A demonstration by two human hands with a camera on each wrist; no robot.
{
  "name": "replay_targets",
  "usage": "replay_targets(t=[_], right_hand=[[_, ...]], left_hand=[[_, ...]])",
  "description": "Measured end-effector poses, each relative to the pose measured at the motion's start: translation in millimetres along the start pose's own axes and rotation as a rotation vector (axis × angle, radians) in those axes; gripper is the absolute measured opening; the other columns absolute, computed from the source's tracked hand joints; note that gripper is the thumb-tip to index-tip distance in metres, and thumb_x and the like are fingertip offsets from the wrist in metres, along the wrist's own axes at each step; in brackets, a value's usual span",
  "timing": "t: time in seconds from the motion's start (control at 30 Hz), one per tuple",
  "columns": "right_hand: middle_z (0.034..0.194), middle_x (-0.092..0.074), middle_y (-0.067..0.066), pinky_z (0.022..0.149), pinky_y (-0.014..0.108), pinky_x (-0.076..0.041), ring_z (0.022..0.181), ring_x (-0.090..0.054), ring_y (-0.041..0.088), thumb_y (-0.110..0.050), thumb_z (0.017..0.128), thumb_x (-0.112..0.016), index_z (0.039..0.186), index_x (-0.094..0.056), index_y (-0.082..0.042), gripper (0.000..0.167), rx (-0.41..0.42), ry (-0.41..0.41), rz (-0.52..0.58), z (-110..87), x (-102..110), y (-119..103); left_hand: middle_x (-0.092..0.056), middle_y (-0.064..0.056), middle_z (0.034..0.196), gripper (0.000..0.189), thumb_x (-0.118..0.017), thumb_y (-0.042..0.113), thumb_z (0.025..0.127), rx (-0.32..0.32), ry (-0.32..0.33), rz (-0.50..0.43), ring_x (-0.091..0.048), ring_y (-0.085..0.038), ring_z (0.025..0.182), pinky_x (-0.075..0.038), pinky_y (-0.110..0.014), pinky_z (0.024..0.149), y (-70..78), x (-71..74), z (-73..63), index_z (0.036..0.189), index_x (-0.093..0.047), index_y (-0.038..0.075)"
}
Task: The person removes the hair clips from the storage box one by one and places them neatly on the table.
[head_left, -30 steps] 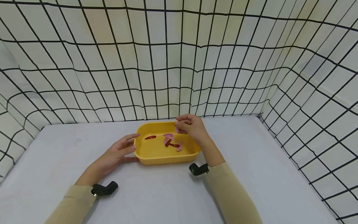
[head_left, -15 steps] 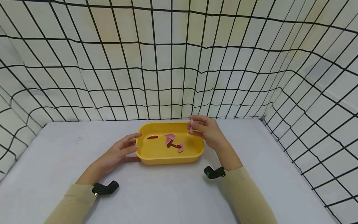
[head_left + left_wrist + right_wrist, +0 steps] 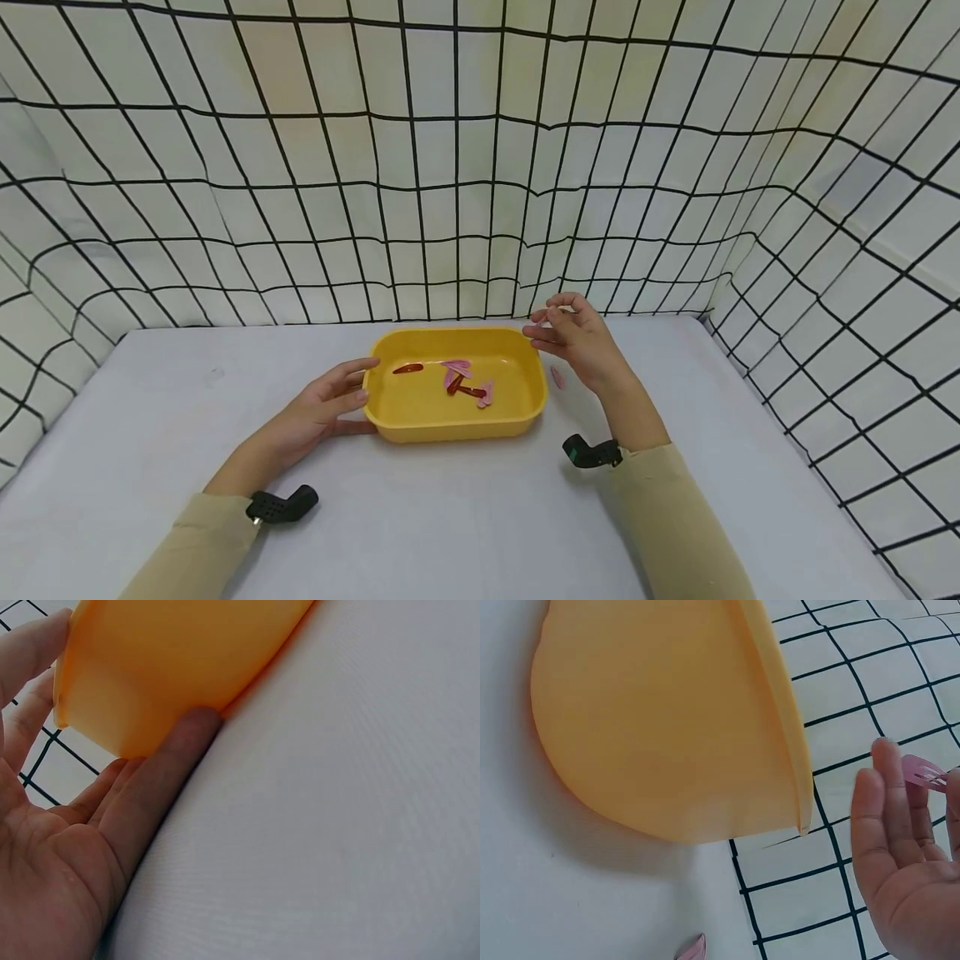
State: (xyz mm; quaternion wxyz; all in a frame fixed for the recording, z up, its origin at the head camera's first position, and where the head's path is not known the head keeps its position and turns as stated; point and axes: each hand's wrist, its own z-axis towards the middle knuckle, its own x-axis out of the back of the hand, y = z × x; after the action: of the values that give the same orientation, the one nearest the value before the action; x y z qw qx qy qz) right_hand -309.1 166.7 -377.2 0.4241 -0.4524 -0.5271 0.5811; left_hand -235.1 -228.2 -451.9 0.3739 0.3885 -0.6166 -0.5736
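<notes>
A yellow tray (image 3: 450, 423) stands on the white cloth, holding several pink and dark red snap hair clips. My left hand (image 3: 318, 406) rests against the tray's left end with fairly straight fingers; in the left wrist view the thumb (image 3: 169, 772) lies along its lower wall. Just off the far right corner, my right hand (image 3: 573, 337) pinches a pink hair clip (image 3: 924, 774) between thumb and fingertips. Another pink clip (image 3: 557, 377) lies on the cloth right of the tray, beneath that hand's wrist side.
A black grid net (image 3: 450, 187) over pale fabric rises behind the table and along both sides. White cloth (image 3: 420, 525) covers the tabletop. Each wrist carries a black camera (image 3: 592, 452).
My right hand has moved right from over the tray to beyond its far right corner, still pinching a pink clip. A pink clip now shows on the cloth. The left hand stays put.
</notes>
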Motion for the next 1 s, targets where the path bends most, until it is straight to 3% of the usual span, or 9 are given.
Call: replay_targets(t=[0.23, 0.4, 0.6, 1.0], right_hand=[[0.103, -0.065, 0.01, 0.087, 0.035, -0.06, 0.095, -0.072, 0.021, -0.014, 0.098, -0.064, 0.134, -0.053, -0.016, 0.038, -0.001, 0.059, -0.012, 1.9, 2, 0], [0.102, -0.07, 0.005, 0.089, 0.035, -0.059, 0.097, -0.071, 0.019, -0.015, 0.096, -0.068, 0.137, -0.056, -0.013, 0.042, -0.002, 0.062, -0.06, 3.3, 4, -2], [0.111, -0.07, 0.009, 0.082, 0.027, -0.059, 0.092, -0.071, 0.015, -0.015, 0.095, -0.068, 0.133, -0.061, -0.012, 0.039, -0.013, 0.076, -0.125, 2.9, 11, -5], [0.106, -0.07, 0.003, 0.081, 0.028, -0.058, 0.092, -0.069, 0.016, -0.014, 0.097, -0.066, 0.13, -0.057, -0.013, 0.034, -0.027, 0.072, -0.136, 1.8, 23, -8]], left_hand=[[-0.025, -0.021, 0.158, 0.055, -0.05, 0.015, 0.105, 0.009, 0.0, -0.005, -0.05, -0.032, 0.13, -0.056, -0.051, 0.094, 1.1, 0.1, -1.3, 0.155, -0.028, 0.011], [-0.025, -0.021, 0.159, 0.054, -0.05, 0.014, 0.105, 0.006, 0.007, -0.006, -0.051, -0.031, 0.13, -0.056, -0.051, 0.093, 0.3, 1.2, -1.7, 0.155, -0.029, 0.011], [-0.024, -0.022, 0.159, 0.054, -0.05, 0.015, 0.105, 0.007, 0.008, -0.001, -0.049, -0.033, 0.131, -0.056, -0.05, 0.093, 2.5, 1.0, -1.9, 0.155, -0.029, 0.012], [-0.024, -0.021, 0.159, 0.054, -0.051, 0.016, 0.105, 0.011, 0.0, -0.009, -0.05, -0.031, 0.13, -0.056, -0.051, 0.093, 1.9, 0.0, 0.6, 0.155, -0.03, 0.012]])
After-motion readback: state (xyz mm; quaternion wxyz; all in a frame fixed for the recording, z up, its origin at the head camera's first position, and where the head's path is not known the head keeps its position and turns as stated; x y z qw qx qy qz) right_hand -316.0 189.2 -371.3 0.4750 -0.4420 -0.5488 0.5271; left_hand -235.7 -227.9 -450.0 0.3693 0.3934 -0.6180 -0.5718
